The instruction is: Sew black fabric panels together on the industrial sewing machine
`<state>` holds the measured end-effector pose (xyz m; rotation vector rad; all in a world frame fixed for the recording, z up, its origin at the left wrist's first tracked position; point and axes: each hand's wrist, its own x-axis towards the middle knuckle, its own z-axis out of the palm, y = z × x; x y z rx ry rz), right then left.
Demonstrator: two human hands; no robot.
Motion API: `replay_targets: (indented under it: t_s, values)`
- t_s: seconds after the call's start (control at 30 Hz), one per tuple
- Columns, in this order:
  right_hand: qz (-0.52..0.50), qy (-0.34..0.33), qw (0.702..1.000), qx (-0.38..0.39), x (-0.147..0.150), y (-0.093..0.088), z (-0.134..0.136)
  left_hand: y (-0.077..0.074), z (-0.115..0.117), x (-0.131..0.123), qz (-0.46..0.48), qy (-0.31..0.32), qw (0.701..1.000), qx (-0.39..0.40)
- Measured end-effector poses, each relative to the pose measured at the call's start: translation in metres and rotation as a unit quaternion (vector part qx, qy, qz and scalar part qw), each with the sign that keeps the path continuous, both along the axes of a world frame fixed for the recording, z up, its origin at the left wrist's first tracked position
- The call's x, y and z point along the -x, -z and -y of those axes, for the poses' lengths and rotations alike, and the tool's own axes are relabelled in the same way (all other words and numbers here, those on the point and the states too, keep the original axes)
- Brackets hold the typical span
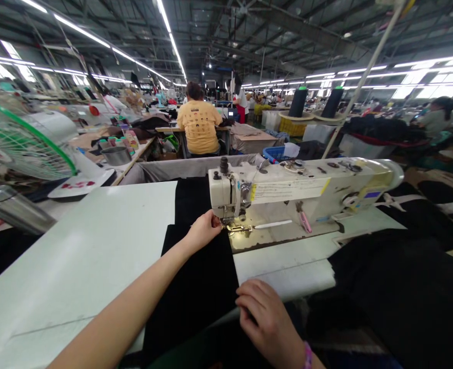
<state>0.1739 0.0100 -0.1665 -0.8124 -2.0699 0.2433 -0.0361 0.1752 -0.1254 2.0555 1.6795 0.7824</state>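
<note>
My left hand [204, 229] reaches to the needle end of a white sewing machine [288, 187]. Its fingers are pinched together beside the presser foot; what they hold, if anything, is hidden. Black fabric [199, 279] lies under that hand and runs from behind the needle to the table's front edge. My right hand [267, 320] is lower, by the fabric's right edge at the front of the table. Its fingers are loosely bent, with a gap between them and the thumb, and no held thing shows.
Pink-handled snips [303, 219] and a white stick-like tool [273, 224] lie on the machine bed. Dark cloth [395, 297] is heaped at right. A green fan [26, 136] and a metal flask [14, 207] stand left. A person in yellow [200, 125] sits ahead, back turned.
</note>
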Motion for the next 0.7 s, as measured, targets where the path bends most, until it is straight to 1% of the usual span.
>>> replay_targets:
  t_s: [0.07, 0.1, 0.13, 0.17, 0.2, 0.23, 0.27, 0.3, 0.33, 0.4, 0.47, 0.53, 0.6, 0.63, 0.7]
  values:
    - [0.017, -0.016, 1.0, -0.004, -0.003, -0.001, 0.001, -0.009, 0.02, -0.005, -0.019, -0.02, 0.999, -0.026]
    - [0.025, -0.023, 0.999, -0.006, -0.005, -0.002, 0.001, -0.013, 0.036, -0.008, -0.028, -0.023, 0.999, -0.039]
    - [0.033, -0.029, 0.999, -0.007, -0.007, -0.004, 0.001, -0.016, 0.055, -0.011, -0.035, -0.007, 0.998, -0.048]
    - [0.038, -0.036, 0.999, -0.008, -0.009, -0.006, 0.001, -0.018, 0.076, -0.014, -0.038, 0.021, 0.998, -0.051]
    - [0.041, -0.04, 0.998, -0.01, -0.01, -0.007, 0.001, -0.019, 0.098, -0.016, -0.04, 0.076, 0.995, -0.044]
    - [0.042, -0.044, 0.998, -0.012, -0.011, -0.009, 0.001, -0.017, 0.119, -0.018, -0.032, 0.161, 0.986, -0.039]
    - [0.042, -0.045, 0.998, -0.015, -0.011, -0.01, 0.0, -0.014, 0.138, -0.018, -0.024, 0.218, 0.975, -0.038]
    - [0.04, -0.044, 0.998, -0.017, -0.01, -0.011, -0.001, -0.01, 0.152, -0.018, -0.022, 0.253, 0.966, -0.049]
    - [0.036, -0.041, 0.998, -0.019, -0.009, -0.011, -0.002, -0.006, 0.162, -0.017, -0.02, 0.277, 0.958, -0.066]
    - [0.03, -0.033, 0.999, -0.011, -0.004, -0.01, -0.005, 0.002, 0.167, -0.012, -0.028, 0.289, 0.951, -0.11]
    - [0.023, -0.021, 1.0, 0.005, -0.002, -0.01, -0.01, 0.006, 0.158, -0.007, -0.042, 0.294, 0.944, -0.144]
    - [0.016, 0.016, 1.0, 0.021, -0.008, -0.015, -0.015, 0.006, 0.142, -0.003, -0.058, 0.302, 0.938, -0.161]
    - [0.007, 0.097, 0.995, 0.037, -0.029, -0.025, -0.018, 0.003, 0.127, 0.0, -0.074, 0.314, 0.932, -0.168]
    - [0.008, 0.153, 0.987, 0.051, -0.047, -0.032, -0.018, 0.001, 0.121, 0.002, -0.083, 0.319, 0.929, -0.17]
    - [0.028, 0.277, 0.957, 0.08, -0.094, -0.045, -0.016, 0.0, 0.11, 0.005, -0.096, 0.324, 0.924, -0.179]
